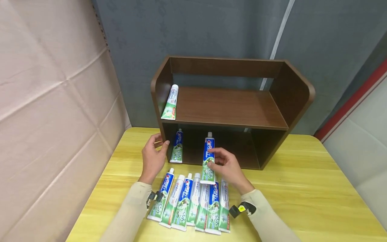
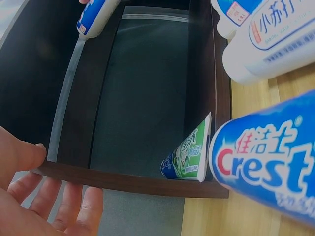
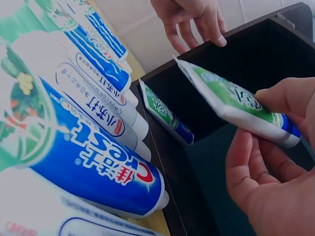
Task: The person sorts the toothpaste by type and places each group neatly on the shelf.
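Note:
My right hand pinches a blue-and-green Crest toothpaste tube between thumb and fingers. The tube is held cap away from me, in front of the lower compartment of a dark brown shelf. At the shelf's left side panel, my left hand holds the front edge, thumb inside and fingers outside in the left wrist view. Just inside that panel, another Crest tube stands in the lower compartment. A white-and-green toothpaste tube lies against the left wall of the upper level.
Several toothpaste tubes, blue Crest ones and white-and-green ones, lie side by side on the yellow wooden table before the shelf. Grey cloth hangs behind it, and a pale padded wall stands at left.

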A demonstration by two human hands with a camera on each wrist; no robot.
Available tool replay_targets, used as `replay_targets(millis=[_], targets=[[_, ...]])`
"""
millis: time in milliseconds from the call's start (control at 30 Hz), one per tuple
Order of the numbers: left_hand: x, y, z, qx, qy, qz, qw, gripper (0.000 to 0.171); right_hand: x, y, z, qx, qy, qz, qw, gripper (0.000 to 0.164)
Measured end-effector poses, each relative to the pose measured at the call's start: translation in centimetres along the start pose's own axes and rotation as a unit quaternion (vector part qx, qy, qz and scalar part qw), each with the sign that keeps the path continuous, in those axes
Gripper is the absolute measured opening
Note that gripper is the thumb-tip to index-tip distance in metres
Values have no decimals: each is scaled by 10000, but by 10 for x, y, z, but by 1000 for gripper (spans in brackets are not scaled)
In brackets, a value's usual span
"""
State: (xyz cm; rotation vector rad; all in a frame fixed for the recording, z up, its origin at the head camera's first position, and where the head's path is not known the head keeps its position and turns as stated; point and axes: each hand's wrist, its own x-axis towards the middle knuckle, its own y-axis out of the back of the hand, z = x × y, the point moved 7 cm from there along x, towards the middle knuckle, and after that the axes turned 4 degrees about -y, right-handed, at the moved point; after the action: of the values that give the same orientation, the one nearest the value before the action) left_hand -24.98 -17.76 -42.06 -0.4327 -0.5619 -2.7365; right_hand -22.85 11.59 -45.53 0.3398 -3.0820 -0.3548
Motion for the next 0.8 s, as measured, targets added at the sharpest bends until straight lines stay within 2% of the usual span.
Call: replay_targets(millis=[267,433,567,800], targets=[[-1,1,0,31,10,1,10000,36,18,-8,3,146,62,60,9999,41],[-1,0,-1,11,20,-18,10000,35,30,-12,9,40,60,125,9999,43],[-1,0,-2,17,18,-33,10000,36,39,-16,12,-30,75,74,9999,43],[-1,0,-1,41,4,-27,10000,36,57,-24,14,179,112,4,9998,45]])
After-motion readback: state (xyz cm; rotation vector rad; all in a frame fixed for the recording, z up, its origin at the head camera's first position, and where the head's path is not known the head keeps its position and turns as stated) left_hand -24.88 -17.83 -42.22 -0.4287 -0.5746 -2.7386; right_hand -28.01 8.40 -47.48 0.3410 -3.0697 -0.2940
